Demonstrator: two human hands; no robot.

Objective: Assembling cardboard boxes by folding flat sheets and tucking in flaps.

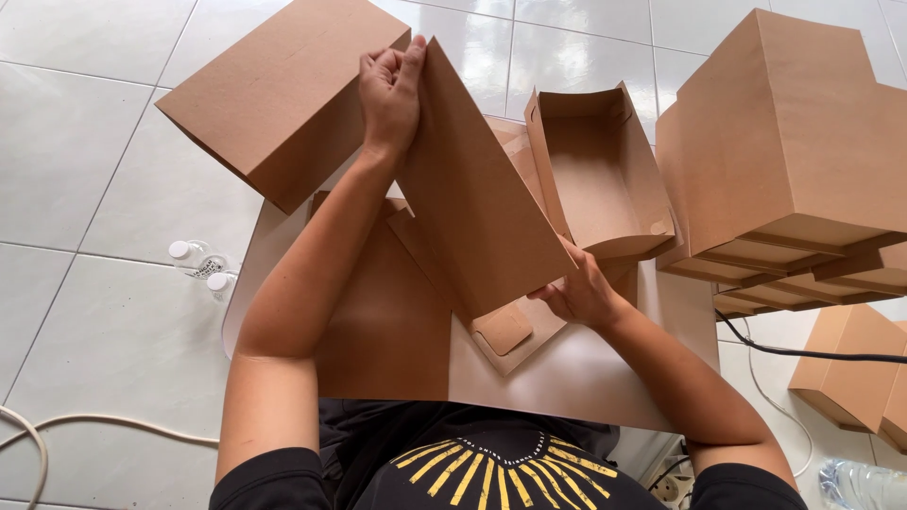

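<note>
I hold a brown cardboard box [477, 198] that is half folded, tilted up over a flat brown sheet [567, 373] on my lap. My left hand [389, 94] pinches the top far corner of its raised panel. At the lower near corner of that same panel my right hand [581, 293] grips the edge. A small tab flap [503, 329] hangs below the panel. Behind it stands an open folded box [600, 170] with its inside showing.
A closed brown box [274, 94] lies at the far left on the white tiled floor [85, 142]. A stack of finished boxes [794, 151] rises at the right, more boxes [846, 364] below it. Small white-capped bottles [200, 264], a white cable [57, 430] and a black cable [812, 354] lie around.
</note>
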